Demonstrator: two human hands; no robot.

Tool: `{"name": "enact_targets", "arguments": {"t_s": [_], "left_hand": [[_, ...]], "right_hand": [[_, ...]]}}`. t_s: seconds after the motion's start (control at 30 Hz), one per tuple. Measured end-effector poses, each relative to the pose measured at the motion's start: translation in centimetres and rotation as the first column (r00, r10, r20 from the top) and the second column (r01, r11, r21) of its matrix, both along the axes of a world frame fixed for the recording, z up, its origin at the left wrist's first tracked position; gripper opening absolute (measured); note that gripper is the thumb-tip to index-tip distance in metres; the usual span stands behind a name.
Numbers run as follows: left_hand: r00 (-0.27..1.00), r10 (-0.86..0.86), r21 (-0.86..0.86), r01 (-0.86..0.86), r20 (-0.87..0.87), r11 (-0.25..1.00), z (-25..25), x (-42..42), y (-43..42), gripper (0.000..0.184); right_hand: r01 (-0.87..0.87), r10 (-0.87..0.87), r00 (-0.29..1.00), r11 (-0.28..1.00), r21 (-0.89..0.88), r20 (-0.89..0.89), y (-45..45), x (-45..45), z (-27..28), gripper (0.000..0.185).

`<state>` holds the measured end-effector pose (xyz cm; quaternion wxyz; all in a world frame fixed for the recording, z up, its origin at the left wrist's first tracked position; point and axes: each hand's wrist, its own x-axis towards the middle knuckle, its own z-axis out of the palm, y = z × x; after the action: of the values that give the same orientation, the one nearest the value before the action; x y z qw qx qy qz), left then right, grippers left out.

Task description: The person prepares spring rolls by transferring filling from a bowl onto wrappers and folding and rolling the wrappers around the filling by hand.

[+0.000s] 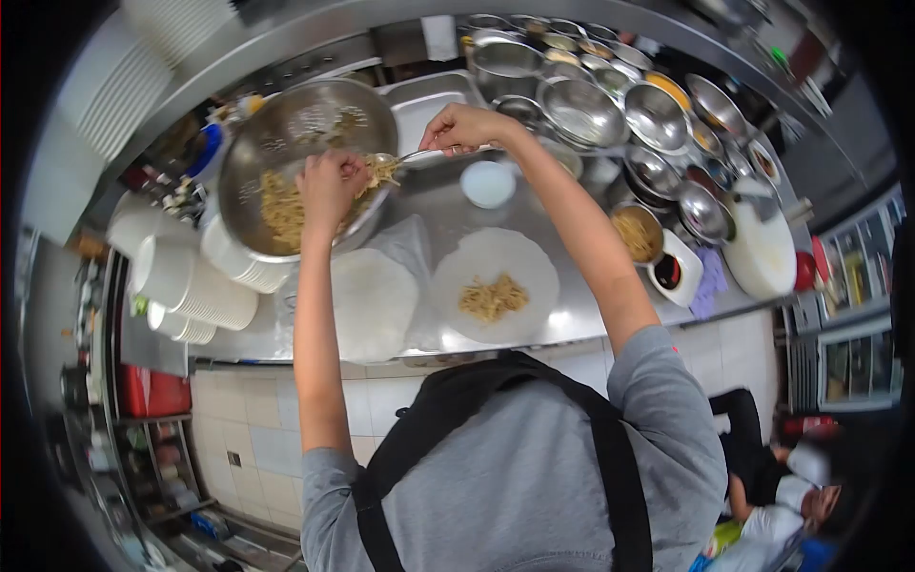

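My right hand (459, 131) is closed round the handle of a metal spoon (419, 153), over the counter beside the big bowl. The spoon's head carries shredded filling (383, 170) at the bowl's right rim. Fingers bent, my left hand (331, 183) is over the large steel bowl (319, 100), close to the spoon's head; what its fingertips hold, if anything, is too small to make out. More shredded filling (279, 212) lies in the bowl. A round white wrapper (496, 250) lies flat on the counter with a heap of filling (493, 297) on it.
Left of that wrapper lies a stack of round wrappers (367, 305) with clear plastic. A small white bowl (488, 184) stands behind. White tubs (181, 276) are at the left, metal bowls (581, 112) at the back right. A person (782, 486) is at the lower right.
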<state>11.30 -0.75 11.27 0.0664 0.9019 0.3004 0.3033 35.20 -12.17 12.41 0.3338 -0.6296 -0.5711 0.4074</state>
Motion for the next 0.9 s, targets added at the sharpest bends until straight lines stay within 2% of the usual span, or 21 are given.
{"name": "enact_targets", "arguments": {"t_s": [0.03,0.07,0.1,0.13,0.2,0.27,0.3,0.33,0.4,0.5,0.6,0.67,0.8,0.87,0.9], "left_hand": [[0.997,-0.079,-0.038,0.079,-0.004,0.996,-1.2,0.7,-1.8,0.015],[0.989,-0.15,-0.069,0.15,-0.004,0.986,-2.4,1.2,-3.2,0.014],[0.977,-0.213,-0.094,0.212,-0.003,0.973,-3.5,1.5,-4.5,0.013],[0.961,-0.27,-0.097,0.263,-0.057,0.96,-5.0,2.0,-6.4,0.013],[0.926,-0.358,-0.132,0.343,-0.12,0.93,-9.0,3.2,-10.4,0.016],[0.896,-0.426,-0.189,0.4,-0.127,0.897,-12.8,4.0,-13.7,0.018],[0.881,-0.457,-0.216,0.425,-0.123,0.879,-14.3,4.3,-14.9,0.019],[0.864,-0.49,-0.19,0.466,-0.11,0.864,-15.7,4.4,-15.7,0.02],[0.826,-0.556,-0.138,0.543,-0.09,0.828,-17.8,4.2,-16.9,0.023],[0.788,-0.578,-0.183,0.549,-0.209,0.815,-18.7,3.4,-17.6,0.029],[0.79,-0.574,-0.313,0.5,-0.218,0.807,-17.8,2.4,-17.8,0.029],[0.854,-0.514,-0.366,0.455,-0.078,0.812,-16.0,1.7,-17.1,0.027],[0.919,-0.373,-0.446,0.389,0.128,0.806,-15.5,-0.7,-14.2,0.023],[0.933,-0.349,-0.438,0.353,0.092,0.827,-15.1,-1.9,-13.9,0.022],[0.939,-0.336,-0.431,0.335,0.076,0.838,-14.8,-2.4,-13.9,0.022]], "right_hand": [[-0.006,0.006,1.0,1.0,-0.013,-0.013,-2.3,0.3,0.3,0.02],[-0.059,0.055,0.993,0.998,0.034,0.107,-4.3,1.6,-0.6,0.02],[-0.026,0.031,0.984,0.999,-0.032,0.177,-6.9,1.6,-0.4,0.019],[-0.133,0.117,0.955,0.99,0.038,0.273,-8.8,2.8,-2.4,0.017],[-0.038,0.08,0.936,0.991,-0.129,0.343,-12.9,2.8,-5.8,0.016],[0.057,0.059,0.817,0.981,-0.183,0.573,-16.3,0.3,-7.8,0.016],[0.183,0.015,0.788,0.948,-0.259,0.615,-17.4,-1.6,-7.9,0.014],[0.274,-0.087,0.734,0.945,-0.177,0.673,-18.7,-3.3,-8.8,0.011],[0.353,-0.118,0.617,0.925,-0.139,0.778,-19.6,-6.0,-9.9,0.011],[0.362,-0.17,0.497,0.932,-0.026,0.851,-20.8,-7.9,-10.4,0.014],[0.45,-0.211,0.491,0.892,-0.038,0.845,-22.1,-6.2,-9.1,0.014],[0.478,-0.26,0.618,0.874,-0.092,0.742,-22.6,-4.1,-6.1,0.014],[0.358,-0.397,0.692,0.914,0.191,0.604,-18.8,-3.6,-0.4,0.014],[0.269,-0.451,0.757,0.875,0.402,0.473,-13.9,-5.6,0.3,0.017],[0.197,-0.46,0.794,0.813,0.548,0.398,-10.7,-6.7,-0.6,0.021]]}}
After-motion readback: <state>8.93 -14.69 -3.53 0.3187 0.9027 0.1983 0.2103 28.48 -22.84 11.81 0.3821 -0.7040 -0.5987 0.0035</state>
